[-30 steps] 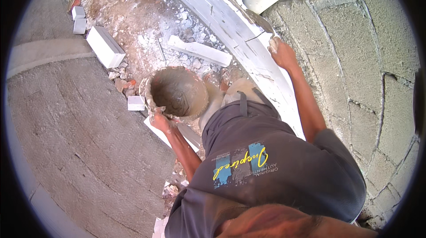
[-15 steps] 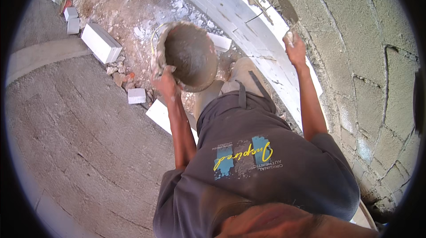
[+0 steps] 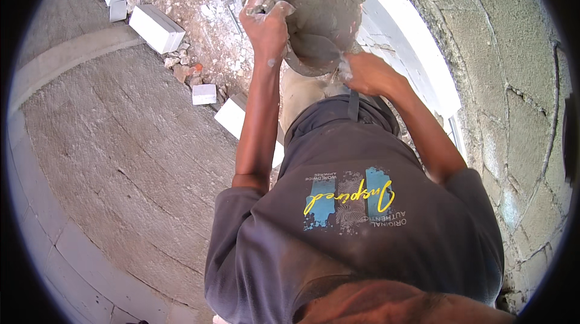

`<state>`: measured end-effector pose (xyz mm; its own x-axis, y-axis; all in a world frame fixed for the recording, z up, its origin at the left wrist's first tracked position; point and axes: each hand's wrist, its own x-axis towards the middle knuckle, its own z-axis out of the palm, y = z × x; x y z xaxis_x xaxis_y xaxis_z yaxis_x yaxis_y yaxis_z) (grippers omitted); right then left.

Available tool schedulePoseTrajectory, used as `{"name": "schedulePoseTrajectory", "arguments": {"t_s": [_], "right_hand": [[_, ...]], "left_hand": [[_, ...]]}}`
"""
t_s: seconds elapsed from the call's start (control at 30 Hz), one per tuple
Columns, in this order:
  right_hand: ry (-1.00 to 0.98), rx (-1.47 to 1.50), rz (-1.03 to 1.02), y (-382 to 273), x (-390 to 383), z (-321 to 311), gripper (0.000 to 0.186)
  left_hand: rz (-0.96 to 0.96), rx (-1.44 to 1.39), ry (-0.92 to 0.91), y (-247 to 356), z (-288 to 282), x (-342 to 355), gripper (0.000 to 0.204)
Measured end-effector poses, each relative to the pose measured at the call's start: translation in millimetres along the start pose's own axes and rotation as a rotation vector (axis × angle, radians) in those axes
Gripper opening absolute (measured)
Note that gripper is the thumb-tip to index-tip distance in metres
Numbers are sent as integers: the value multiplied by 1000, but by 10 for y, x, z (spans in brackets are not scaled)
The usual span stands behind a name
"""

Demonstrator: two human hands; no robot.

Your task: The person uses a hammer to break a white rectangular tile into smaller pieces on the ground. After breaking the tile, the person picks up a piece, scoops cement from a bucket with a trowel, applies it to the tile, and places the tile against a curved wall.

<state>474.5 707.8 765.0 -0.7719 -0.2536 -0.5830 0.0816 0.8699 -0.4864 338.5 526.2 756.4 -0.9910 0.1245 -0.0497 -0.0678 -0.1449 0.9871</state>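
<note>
Clamped on the pan (image 3: 320,12) rim, the left hand (image 3: 266,25) holds it up; the right hand (image 3: 365,73) grips its lower edge, beside the wall (image 3: 483,52).

Head view: we look steeply down from our own head over our shirt (image 3: 356,215), close upon both raised forearms, concrete floor (image 3: 115,142) at left, block wall (image 3: 513,82) at right.

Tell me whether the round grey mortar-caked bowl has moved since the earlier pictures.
Yes. The round grey mortar-caked bowl has been lifted from near the ground, away from the small white block, up toward the white ledge.
</note>
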Motion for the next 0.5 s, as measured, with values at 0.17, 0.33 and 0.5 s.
{"name": "schedulePoseTrajectory", "arguments": {"t_s": [0.17, 0.33, 0.5], "right_hand": [[-355, 1155, 225, 628, -301, 10, 28], [-500, 1460, 332, 1065, -439, 73, 25], [-26, 1126, 386, 1183, -865, -278, 31]], "left_hand": [[-49, -41, 58, -79, 264, -214, 40], [-90, -109, 122, -242, 388, -412, 45], [-217, -202, 290, -453, 417, -575, 49]]}}
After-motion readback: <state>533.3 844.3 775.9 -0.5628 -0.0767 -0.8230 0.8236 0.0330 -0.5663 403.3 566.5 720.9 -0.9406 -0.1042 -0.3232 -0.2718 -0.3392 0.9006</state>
